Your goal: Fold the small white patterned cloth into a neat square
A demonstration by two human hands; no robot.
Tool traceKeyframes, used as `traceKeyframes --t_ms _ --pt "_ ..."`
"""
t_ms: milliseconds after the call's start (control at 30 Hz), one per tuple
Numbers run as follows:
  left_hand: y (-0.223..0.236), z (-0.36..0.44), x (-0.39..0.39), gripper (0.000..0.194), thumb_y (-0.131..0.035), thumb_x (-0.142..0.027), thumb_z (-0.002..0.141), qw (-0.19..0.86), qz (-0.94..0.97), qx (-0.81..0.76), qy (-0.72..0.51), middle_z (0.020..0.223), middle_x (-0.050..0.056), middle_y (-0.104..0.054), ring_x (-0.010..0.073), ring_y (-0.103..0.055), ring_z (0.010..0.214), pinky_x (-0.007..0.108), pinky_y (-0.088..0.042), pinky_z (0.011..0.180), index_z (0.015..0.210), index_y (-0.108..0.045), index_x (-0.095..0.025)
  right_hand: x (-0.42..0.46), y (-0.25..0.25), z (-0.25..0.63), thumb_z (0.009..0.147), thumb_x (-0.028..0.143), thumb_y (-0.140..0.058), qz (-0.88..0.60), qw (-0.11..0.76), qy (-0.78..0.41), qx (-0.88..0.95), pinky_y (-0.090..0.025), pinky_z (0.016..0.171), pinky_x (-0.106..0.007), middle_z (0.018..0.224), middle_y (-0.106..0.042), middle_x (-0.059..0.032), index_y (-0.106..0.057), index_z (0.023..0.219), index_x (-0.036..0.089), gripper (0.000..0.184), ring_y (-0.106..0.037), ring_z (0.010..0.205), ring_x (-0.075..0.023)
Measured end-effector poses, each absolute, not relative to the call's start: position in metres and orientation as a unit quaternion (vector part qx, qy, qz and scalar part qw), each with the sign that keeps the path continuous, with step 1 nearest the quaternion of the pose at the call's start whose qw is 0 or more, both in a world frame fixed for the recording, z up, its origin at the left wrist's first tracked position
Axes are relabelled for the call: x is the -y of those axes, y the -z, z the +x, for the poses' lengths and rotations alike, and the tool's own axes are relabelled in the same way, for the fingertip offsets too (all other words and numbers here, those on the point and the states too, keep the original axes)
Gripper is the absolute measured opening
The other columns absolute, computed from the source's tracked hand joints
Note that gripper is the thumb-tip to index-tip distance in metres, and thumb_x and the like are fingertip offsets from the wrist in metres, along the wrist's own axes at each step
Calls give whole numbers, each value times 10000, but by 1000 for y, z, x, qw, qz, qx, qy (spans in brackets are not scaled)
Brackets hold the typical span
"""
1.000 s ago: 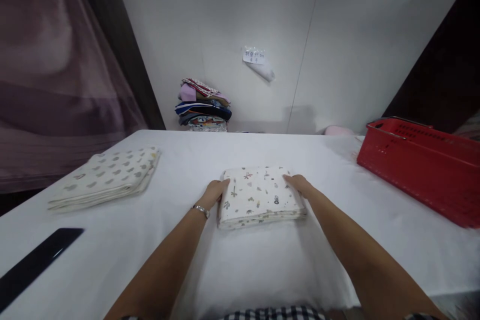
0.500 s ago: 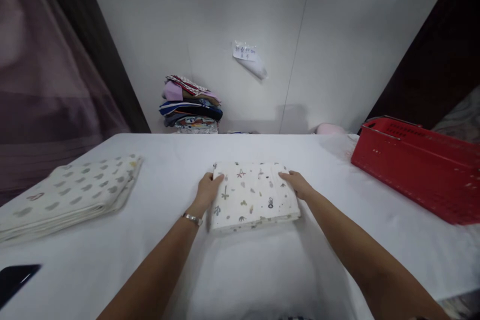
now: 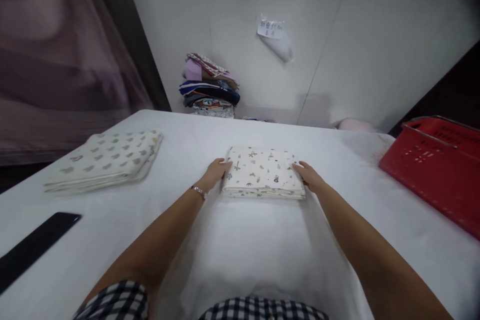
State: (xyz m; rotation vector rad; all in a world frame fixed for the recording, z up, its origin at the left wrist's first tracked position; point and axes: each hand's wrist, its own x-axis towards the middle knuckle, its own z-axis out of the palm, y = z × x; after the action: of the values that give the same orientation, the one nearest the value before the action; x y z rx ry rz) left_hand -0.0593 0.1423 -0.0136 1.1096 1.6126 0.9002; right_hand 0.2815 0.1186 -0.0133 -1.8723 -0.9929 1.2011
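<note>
A white folded cloth [image 3: 264, 172] with small printed motifs in grey, brown and green lies in the middle of the white table. At its left edge is my left hand [image 3: 216, 171], the thumb over the top and the other fingers mostly hidden beside it. My right hand [image 3: 308, 175] grips the opposite edge in the same way, thumb on the upper face. The cloth's layered front edge faces me. To the left lies a second folded cloth [image 3: 112, 157], white with rows of grey shapes, apart from both hands.
A long black flat object [image 3: 37, 245] lies at the left front of the table [image 3: 180, 135]. On the right stands a red plastic basket [image 3: 435, 175] with a metal handle. Behind the table's far edge is a stack of folded fabrics [image 3: 210, 87] against the wall.
The camera view has tilted down and turned left, bringing checked clothing and more of the black object into sight. Both hands remain at the sides of the folded cloth.
</note>
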Motion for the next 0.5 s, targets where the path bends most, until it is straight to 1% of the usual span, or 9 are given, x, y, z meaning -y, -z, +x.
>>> traceKeyframes --t_ms 67,100,200,267,300,367,400,467,500 --pt "15 -65 -123 568 -667 -389 689 468 465 -649 -379 1145 139 -604 153 -612 835 211 -467 623 1170 -513 -128 -104 11 283 752 497 -603 -716 332 -478 385 -513 631 -284 1213 -571 -162 -304 1398 203 770 -631 873 -228" --pt "14 -67 -113 522 -673 -389 678 459 471 -650 -381 1095 121 -623 145 -610 798 213 -464 610 1115 -544 -135 -97 10 283 751 512 -598 -718 326 -479 387 -512 617 -285 1192 -583 -157 -309 1396 213 767 -632 856 -228" --pt "11 -72 -87 337 -651 -427 675 435 491 -670 -348 759 41 -649 129 -571 625 219 -431 529 853 -614 -143 -78 9 280 748 558 -576 -726 308 -471 395 -511 582 -295 1120 -615 -144 -305 1398 230 776 -631 794 -220" --pt "8 -74 -74 293 -604 -442 706 431 502 -678 -320 546 -4 -564 114 -512 516 214 -384 474 705 -602 -149 -68 7 278 742 581 -569 -729 295 -465 406 -515 574 -307 1085 -624 -143 -293 1405 224 802 -630 753 -215" --pt "7 -75 -69 291 -578 -438 724 430 505 -678 -316 494 -16 -524 109 -488 485 212 -363 457 665 -592 -153 -64 6 278 743 596 -558 -732 286 -458 416 -518 580 -318 1071 -628 -142 -288 1408 218 811 -630 738 -214" --pt "7 -76 -60 260 -546 -400 743 425 508 -671 -333 491 -20 -516 106 -480 478 209 -348 450 663 -590 -156 -57 3 280 756 614 -525 -748 259 -408 455 -522 636 -349 1047 -634 -140 -302 1405 201 801 -633 755 -227" --pt "8 -76 -55 227 -543 -372 740 423 512 -662 -348 540 -13 -549 107 -497 502 208 -358 461 702 -600 -157 -54 2 281 766 613 -510 -758 246 -360 484 -517 689 -370 1049 -634 -139 -324 1396 193 779 -632 797 -241" --pt "13 -74 -48 204 -560 -316 715 419 530 -635 -375 713 6 -623 115 -548 587 212 -401 510 838 -613 -163 -49 1 279 799 577 -482 -757 244 -240 557 -481 812 -406 1092 -621 -131 -377 1366 185 697 -607 926 -266" --pt "17 -72 -45 249 -573 -294 700 413 543 -623 -383 804 13 -639 118 -567 632 217 -422 545 913 -606 -170 -47 1 276 816 543 -471 -739 255 -187 595 -455 865 -412 1127 -609 -123 -410 1343 185 640 -582 992 -268"
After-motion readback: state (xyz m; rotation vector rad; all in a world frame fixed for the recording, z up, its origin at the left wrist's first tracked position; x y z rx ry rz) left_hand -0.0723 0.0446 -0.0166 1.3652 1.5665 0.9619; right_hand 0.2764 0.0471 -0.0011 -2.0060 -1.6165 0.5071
